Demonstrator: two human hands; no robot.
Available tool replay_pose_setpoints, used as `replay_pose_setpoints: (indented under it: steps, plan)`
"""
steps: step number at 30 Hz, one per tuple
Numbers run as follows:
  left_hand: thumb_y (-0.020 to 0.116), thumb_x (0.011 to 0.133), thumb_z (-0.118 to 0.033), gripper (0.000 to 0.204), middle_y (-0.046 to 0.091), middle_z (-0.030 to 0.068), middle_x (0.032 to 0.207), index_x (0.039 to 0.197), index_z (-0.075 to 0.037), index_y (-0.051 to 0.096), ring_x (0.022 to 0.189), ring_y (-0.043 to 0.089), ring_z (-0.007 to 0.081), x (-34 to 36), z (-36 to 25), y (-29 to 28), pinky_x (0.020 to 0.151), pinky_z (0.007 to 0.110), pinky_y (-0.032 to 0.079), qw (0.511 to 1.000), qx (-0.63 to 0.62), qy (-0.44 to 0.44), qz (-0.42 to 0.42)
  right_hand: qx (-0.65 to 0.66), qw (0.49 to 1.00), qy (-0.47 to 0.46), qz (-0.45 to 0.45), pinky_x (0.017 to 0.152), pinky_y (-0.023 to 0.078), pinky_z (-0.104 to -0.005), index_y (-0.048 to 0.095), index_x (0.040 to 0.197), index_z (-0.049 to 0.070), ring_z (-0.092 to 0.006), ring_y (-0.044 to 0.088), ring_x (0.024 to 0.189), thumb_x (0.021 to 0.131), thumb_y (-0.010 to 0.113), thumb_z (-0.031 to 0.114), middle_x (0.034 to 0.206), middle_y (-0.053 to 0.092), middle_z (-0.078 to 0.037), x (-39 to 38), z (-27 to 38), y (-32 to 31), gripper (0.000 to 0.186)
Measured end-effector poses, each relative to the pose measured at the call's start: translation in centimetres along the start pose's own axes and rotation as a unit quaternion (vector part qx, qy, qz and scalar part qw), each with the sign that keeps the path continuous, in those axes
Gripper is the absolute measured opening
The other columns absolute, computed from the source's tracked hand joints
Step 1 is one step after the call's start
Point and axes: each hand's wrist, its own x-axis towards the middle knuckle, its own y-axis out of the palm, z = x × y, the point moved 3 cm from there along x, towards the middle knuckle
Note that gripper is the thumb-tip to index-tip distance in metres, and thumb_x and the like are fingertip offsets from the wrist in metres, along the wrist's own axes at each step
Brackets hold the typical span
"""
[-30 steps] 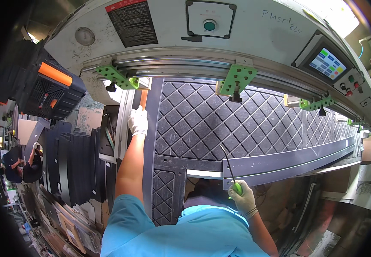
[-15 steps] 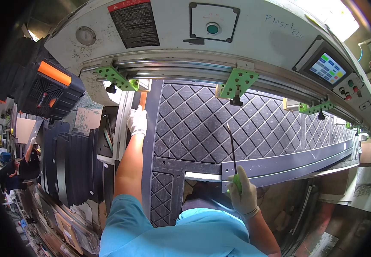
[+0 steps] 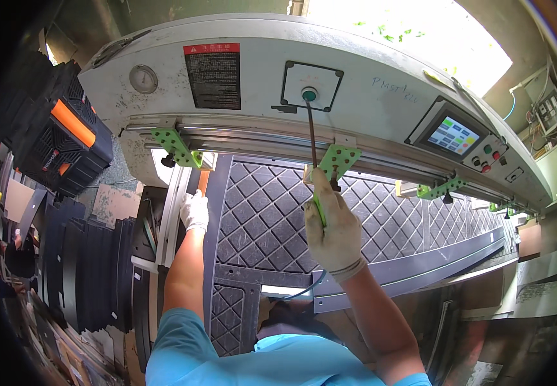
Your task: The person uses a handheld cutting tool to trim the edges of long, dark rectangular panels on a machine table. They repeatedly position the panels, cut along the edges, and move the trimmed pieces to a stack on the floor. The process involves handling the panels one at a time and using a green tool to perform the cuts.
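Observation:
My right hand [image 3: 333, 235], in a white glove, grips a green-handled tool [image 3: 318, 204] with a long thin metal tube; a blue hose hangs below it. The tube rises across the steel rail [image 3: 259, 138], its tip at or just below the round green button [image 3: 309, 94] on the machine front; whether they touch I cannot tell. My gloved left hand [image 3: 194, 209] is closed on the lower end of an orange strip [image 3: 204, 183], beside a dark grey strip [image 3: 215, 219] and an aluminium profile [image 3: 175, 202].
Green clamp brackets [image 3: 439, 186] line the rail beside a touchscreen [image 3: 452, 134]. Below lie a black grid-patterned bed [image 3: 265, 206] and a long grey strip [image 3: 407, 270]. At left are an orange-and-black case [image 3: 79, 135], stacked dark boards [image 3: 89, 270] and a co-worker [image 3: 18, 251].
My right hand has risen forward from the long grey strip, bringing the tool's tip up to the green button. The view has tilted up; my left hand stays at the orange strip.

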Motion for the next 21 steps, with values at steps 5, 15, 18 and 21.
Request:
replay_pose_setpoints:
  steps: [5,15,18,21]
  plan:
    - [0.069,0.098,-0.019,0.026,0.064,0.0128,0.107,0.120,-0.007,0.076,0.102,0.067,0.0310,-0.2,-0.4,-0.4,0.085,0.041,0.056,1.000,-0.001,0.017,-0.021,-0.075,0.997,0.029,0.010,0.065,0.059,-0.0476,0.047,0.162,0.016,-0.0358,0.072,0.074,0.100,0.063,0.017,0.097,0.070,-0.014,0.7,0.5,0.4,0.064]
    - [0.070,0.097,-0.027,0.028,0.067,0.0129,0.109,0.121,-0.012,0.076,0.104,0.067,0.0323,-0.8,-1.0,-2.0,0.090,0.046,0.055,0.999,0.018,-0.042,-0.021,0.298,0.923,0.208,0.125,0.077,0.061,-0.0336,0.051,0.153,0.006,-0.0192,0.075,0.088,0.100,0.063,0.005,0.106,0.074,-0.016,-6.4,-0.8,0.5,0.054]
    - [0.066,0.099,-0.024,0.033,0.068,0.0132,0.121,0.128,-0.011,0.074,0.111,0.065,0.0332,-2.1,-2.2,-2.3,0.095,0.047,0.054,0.994,0.106,0.035,-0.005,0.357,0.838,0.323,0.256,0.083,0.061,-0.0347,0.053,0.148,0.004,-0.0160,0.073,0.097,0.100,0.067,0.004,0.105,0.073,-0.011,-13.4,-1.6,2.1,0.050]
    - [0.062,0.100,-0.020,0.035,0.067,0.0162,0.132,0.131,-0.007,0.071,0.120,0.063,0.0353,-3.5,-1.6,-3.2,0.104,0.048,0.052,0.992,0.099,0.082,0.011,0.357,0.799,0.337,0.348,0.086,0.061,-0.0371,0.054,0.147,0.005,-0.0216,0.075,0.100,0.101,0.069,0.008,0.110,0.074,-0.014,-19.1,-0.4,4.0,0.048]
